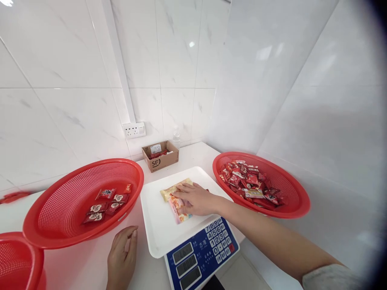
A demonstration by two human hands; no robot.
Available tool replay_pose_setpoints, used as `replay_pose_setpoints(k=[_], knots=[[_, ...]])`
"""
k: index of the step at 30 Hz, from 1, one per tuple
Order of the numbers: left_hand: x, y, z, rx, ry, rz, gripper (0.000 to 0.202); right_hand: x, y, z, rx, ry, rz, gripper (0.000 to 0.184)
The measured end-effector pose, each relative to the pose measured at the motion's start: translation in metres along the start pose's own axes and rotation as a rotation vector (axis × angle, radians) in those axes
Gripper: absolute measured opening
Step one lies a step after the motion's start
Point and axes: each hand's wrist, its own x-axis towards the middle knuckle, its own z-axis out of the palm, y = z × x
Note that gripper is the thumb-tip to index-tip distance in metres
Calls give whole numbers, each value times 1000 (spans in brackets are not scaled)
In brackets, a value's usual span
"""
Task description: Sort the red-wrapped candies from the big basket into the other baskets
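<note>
A white tray (157, 237) sits on a blue-fronted digital scale (201, 253) with a keypad and displays. On the tray lie a pale yellow snack packet (169, 194) and a pink-and-orange snack packet (179, 212), partly overlapping. My right hand (196, 199) rests over both packets, its fingers spread and touching them. A bit of red wrapper shows behind that hand, mostly hidden. To the left of the tray, my left hand (122, 255) hovers near the table, holding nothing, fingers loosely bent and thumb apart.
At left, a red basket (60, 193) holds several small red packets (105, 205). Another red basket (18, 257) is cut off at lower left. The right red basket (290, 189) carries a heap of red packets (250, 181). Behind stand an open cardboard box (165, 161) and a clear bottle (176, 137).
</note>
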Motion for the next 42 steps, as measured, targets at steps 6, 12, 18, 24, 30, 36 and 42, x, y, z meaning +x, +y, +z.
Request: replay_pose_setpoints(k=[6, 12, 18, 24, 30, 36, 42], knots=[[0, 0, -1, -9, 1, -14, 24, -8, 6, -8, 99, 207, -102, 43], [1, 1, -1, -6, 24, -23, 24, -49, 31, -13, 161, 355, 126, 47], [2, 9, -9, 109, 105, -12, 26, -116, 75, 4, -13, 545, 403, 45], [17, 65, -20, 130, 80, 300, 18, -155, 105, 21, 40, 622, 687, 49], [54, 144, 12, 108, -499, 475, 27, -154, 103, 24, 74, 517, 787, 51], [81, 181, 58, 231, -865, 436, 35, -156, 102, 26, 39, 524, 777, 51], [88, 186, 89, 348, -974, 426, 39, -157, 103, 26, 28, 524, 773, 50]])
